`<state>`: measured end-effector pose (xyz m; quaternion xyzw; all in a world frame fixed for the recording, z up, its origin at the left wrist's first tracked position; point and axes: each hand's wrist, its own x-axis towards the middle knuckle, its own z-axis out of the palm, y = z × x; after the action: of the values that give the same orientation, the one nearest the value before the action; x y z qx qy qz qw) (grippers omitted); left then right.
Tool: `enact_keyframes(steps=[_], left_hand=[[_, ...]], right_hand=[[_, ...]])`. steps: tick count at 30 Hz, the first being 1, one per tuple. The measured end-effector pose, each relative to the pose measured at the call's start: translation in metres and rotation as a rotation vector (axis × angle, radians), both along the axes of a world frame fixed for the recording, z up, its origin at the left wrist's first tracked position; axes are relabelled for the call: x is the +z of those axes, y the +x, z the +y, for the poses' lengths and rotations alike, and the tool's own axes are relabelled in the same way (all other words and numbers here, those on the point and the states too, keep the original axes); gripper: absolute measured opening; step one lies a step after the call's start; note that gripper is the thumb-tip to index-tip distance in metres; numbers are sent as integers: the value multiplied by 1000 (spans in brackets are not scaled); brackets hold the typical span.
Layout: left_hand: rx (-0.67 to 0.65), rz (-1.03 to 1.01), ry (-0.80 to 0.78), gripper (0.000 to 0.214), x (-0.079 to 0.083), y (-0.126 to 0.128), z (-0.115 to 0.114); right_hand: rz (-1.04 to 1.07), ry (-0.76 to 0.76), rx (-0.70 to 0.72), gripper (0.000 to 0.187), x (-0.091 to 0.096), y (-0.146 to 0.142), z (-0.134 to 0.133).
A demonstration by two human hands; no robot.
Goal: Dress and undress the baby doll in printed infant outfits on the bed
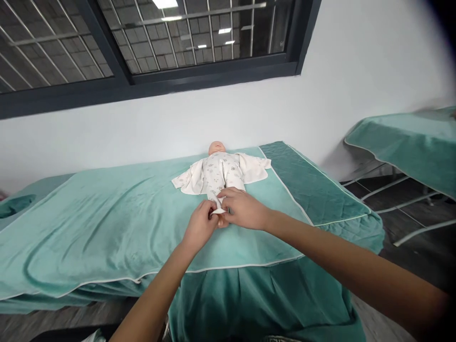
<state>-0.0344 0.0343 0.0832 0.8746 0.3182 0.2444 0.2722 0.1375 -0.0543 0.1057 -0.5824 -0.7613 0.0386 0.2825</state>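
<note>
A baby doll (pixel 217 147) lies on its back on the bed, its head toward the wall. It wears a white printed shirt (pixel 253 168) with the sleeves spread to both sides, and matching printed trousers (pixel 234 178). My left hand (pixel 199 227) pinches one side of the cuff of the left-hand trouser leg. On the opposite side, my right hand (pixel 246 209) grips the same cuff with bent fingers. Between and below my hands, the doll's foot (pixel 223 222) shows partly under the cuff. The lower end of the other leg is hidden behind my right hand.
A light green cover (pixel 117 223) drapes the bed over a darker quilted sheet (pixel 313 185). Behind it stand a white wall (pixel 171 126) and a dark-framed barred window (pixel 213 69). At the right is another green-covered bed (pixel 409 142) with metal legs.
</note>
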Motion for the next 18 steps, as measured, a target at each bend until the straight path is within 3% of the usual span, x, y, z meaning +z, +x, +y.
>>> enact_keyframes(steps=[5,8,10,13,15,18], left_hand=[[-25,91,65,11,-18,-16,-1],[-31,216,76,22,-27,-22,0],[-12,268,86,34,-25,-20,0],[-25,235,129,36,-12,-5,-1],[-100,237,195,31,-4,11,-3],[-194,367,362,23,-3,36,-10]], right_hand=[[-69,21,41,18,-20,1,-9],[-96,-16,41,4,-21,13,-10],[-103,-52,-9,23,-20,27,-9],[-154,-151,-215,44,-22,46,-9],[-231,-255,-342,42,-29,52,-11],[-316,-354,-376,32,-41,49,-16]])
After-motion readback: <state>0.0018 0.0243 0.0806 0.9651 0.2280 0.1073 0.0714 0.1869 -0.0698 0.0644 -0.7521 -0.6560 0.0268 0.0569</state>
